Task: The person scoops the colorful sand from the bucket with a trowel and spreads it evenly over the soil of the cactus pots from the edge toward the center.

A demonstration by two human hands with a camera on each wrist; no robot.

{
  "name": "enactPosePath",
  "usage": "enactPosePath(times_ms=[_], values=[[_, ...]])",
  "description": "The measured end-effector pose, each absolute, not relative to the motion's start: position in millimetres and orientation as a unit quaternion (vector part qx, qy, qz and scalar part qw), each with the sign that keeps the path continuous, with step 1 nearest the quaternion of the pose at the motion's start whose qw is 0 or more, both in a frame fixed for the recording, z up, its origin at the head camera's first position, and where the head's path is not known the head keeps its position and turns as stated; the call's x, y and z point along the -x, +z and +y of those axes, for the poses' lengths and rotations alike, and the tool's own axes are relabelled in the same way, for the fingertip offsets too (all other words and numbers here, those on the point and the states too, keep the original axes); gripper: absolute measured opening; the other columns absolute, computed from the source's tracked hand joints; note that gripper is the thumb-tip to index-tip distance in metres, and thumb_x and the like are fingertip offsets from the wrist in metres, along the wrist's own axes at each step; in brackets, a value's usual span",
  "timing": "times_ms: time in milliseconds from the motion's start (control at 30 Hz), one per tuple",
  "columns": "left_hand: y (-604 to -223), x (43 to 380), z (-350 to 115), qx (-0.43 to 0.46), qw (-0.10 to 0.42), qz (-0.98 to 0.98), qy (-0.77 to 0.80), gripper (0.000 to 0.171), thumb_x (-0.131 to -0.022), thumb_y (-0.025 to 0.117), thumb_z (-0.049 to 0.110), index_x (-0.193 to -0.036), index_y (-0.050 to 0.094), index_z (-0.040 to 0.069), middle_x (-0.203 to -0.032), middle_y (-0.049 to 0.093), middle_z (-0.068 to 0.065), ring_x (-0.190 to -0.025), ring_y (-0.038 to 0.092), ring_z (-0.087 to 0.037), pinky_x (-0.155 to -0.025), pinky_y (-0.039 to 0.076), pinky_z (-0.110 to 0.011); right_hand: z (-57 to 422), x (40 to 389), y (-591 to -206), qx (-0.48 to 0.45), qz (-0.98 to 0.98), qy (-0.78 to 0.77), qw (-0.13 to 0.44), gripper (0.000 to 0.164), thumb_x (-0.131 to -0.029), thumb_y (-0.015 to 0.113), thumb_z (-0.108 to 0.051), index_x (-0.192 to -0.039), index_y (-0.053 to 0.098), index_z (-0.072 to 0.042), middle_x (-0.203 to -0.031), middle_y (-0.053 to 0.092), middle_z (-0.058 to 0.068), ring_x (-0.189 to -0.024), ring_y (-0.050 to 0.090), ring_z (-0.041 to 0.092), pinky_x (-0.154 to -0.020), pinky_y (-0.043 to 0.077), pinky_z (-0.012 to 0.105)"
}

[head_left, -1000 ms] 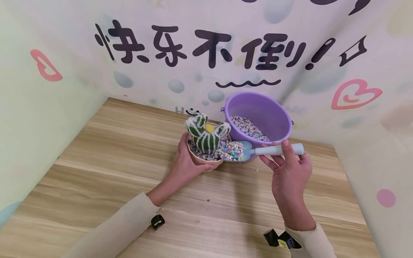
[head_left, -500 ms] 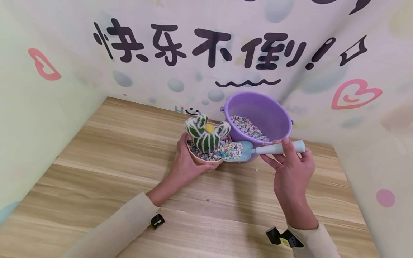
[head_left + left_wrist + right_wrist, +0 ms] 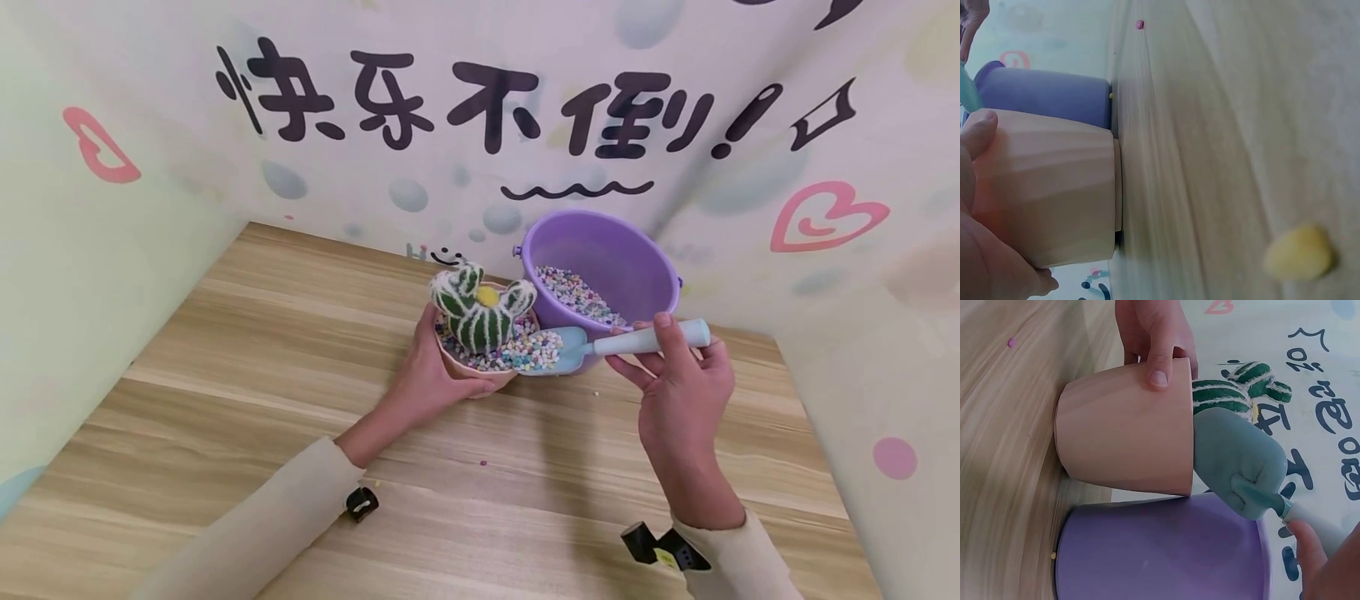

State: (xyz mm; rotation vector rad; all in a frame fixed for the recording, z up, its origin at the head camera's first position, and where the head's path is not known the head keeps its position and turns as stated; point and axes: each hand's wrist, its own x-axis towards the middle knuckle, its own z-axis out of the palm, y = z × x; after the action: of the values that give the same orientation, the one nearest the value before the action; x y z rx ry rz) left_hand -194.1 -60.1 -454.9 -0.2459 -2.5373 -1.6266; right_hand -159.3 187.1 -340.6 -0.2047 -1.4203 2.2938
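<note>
While the left hand (image 3: pixel 431 375) grips the pot (image 3: pixel 1125 428) on the counter (image 3: pixel 262 333), the right hand (image 3: pixel 686 408) pinches a shovel (image 3: pixel 573 348) beside the cactus (image 3: pixel 483 331) — the handle (image 3: pixel 630 341) is a bit higher than a second ago, so the little stones (image 3: pixel 540 350) are likely sliding in.

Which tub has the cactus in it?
The peach pot, gripped by the left hand: the cactus stands there, while the purple bucket shows just little stones.
</note>
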Motion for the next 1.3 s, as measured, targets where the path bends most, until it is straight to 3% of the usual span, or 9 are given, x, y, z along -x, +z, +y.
enactPosePath(times_ms=[367, 733, 1300], values=[[-457, 187, -51, 0.052, 0.082, -0.846, -0.525, 0.134, -0.059, 0.093, 0.040, -0.155, 0.004, 0.012, -0.154, 0.026, -0.017, -0.140, 0.032, -0.034, -0.114, 0.029, -0.049, 184, 159, -337, 0.044, -0.527, 0.818, 0.229, 0.033, -0.084, 0.076, -0.013, -0.101, 0.052, 0.002, -0.083, 0.070, 0.017, -0.076, 0.073, 0.034, -0.060, 0.057, 0.049], [-454, 181, -45, 0.048, 0.111, -0.839, -0.530, 0.134, -0.058, 0.094, 0.039, -0.154, 0.006, 0.011, -0.152, 0.029, -0.015, -0.138, 0.035, -0.031, -0.114, 0.031, -0.047, 176, 158, -339, 0.003, -0.535, 0.799, 0.274, 0.036, -0.082, 0.077, -0.005, -0.096, 0.046, 0.005, -0.088, 0.068, 0.026, -0.074, 0.072, 0.035, -0.058, 0.054, 0.049], [-455, 180, -44, 0.037, 0.104, -0.846, -0.521, 0.134, -0.058, 0.093, 0.041, -0.154, 0.005, 0.010, -0.152, 0.028, -0.016, -0.136, 0.037, -0.031, -0.113, 0.033, -0.046, 164, 152, -336, -0.054, -0.562, 0.766, 0.307, 0.029, -0.083, 0.074, 0.000, -0.090, 0.046, 0.000, -0.089, 0.070, 0.023, -0.075, 0.072, 0.032, -0.058, 0.057, 0.042]])
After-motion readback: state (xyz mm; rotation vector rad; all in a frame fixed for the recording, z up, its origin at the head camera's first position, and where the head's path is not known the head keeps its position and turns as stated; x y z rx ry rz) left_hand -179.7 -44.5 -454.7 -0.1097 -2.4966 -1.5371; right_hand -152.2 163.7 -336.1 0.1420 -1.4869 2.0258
